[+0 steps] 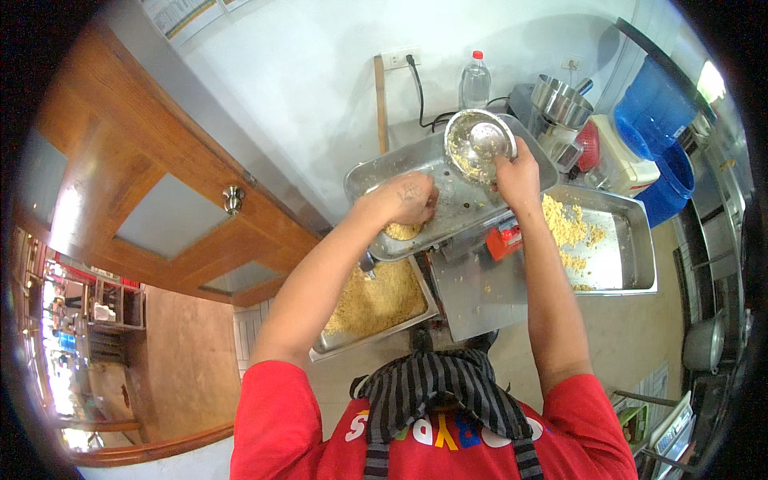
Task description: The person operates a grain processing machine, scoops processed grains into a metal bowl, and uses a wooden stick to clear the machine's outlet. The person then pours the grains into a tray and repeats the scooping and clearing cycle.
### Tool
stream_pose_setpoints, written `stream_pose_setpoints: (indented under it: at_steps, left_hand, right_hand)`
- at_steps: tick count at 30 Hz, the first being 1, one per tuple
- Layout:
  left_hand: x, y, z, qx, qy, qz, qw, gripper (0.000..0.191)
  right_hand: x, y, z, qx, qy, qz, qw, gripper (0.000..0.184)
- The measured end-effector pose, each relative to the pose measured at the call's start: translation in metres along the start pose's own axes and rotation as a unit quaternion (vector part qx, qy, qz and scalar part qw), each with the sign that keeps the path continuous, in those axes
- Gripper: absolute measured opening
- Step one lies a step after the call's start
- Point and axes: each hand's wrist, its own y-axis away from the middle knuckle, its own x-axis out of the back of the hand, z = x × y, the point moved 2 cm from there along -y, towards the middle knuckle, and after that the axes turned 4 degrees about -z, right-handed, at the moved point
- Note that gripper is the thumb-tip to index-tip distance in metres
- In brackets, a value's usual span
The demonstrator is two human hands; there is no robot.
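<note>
My right hand point(521, 177) grips the rim of a round metal bowl point(471, 141), tilted, with yellow crumbs stuck to its inside. The bowl hangs over the right part of a rectangular steel tray point(447, 201). My left hand point(411, 195) is at that tray's left end, fingers curled down at a clump of yellow crumbly food point(402, 231); its fingertips are hidden. Below the tray's left end, a steel pan point(429, 315) contains finer yellow food point(378, 300). To the right, a deep steel pan point(639, 246) holds coarse yellow crumbs point(564, 225).
A steel machine housing point(480, 294) with a red switch cover point(504, 241) sits between the pans. Behind stand a plastic bottle point(476, 87), a steel funnel-shaped hopper point(561, 102) and blue plastic containers point(657, 108). A wooden door point(180, 198) is at left.
</note>
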Motion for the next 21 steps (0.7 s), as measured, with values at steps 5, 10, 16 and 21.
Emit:
stream_pose_setpoints:
  at_steps: [5,10,16,21]
  left_hand:
    - [0.007,0.038,-0.031,0.004,-0.01,0.034,0.999,0.027]
    - [0.02,0.051,-0.032,0.073,0.081,0.125,0.986,0.025]
    - [0.007,0.031,-0.042,0.125,0.046,0.069,0.989,0.037]
    - [-0.016,0.006,-0.059,0.12,0.017,0.046,0.992,0.053]
  right_hand:
    - [-0.003,-0.002,0.002,-0.009,-0.017,-0.013,1.0,0.041]
    - [0.002,0.001,-0.007,-0.052,-0.027,-0.012,0.998,0.043]
    - [0.004,0.004,-0.011,-0.047,-0.018,-0.007,0.999,0.043]
    - [0.0,0.008,-0.02,-0.032,-0.021,-0.011,0.999,0.042]
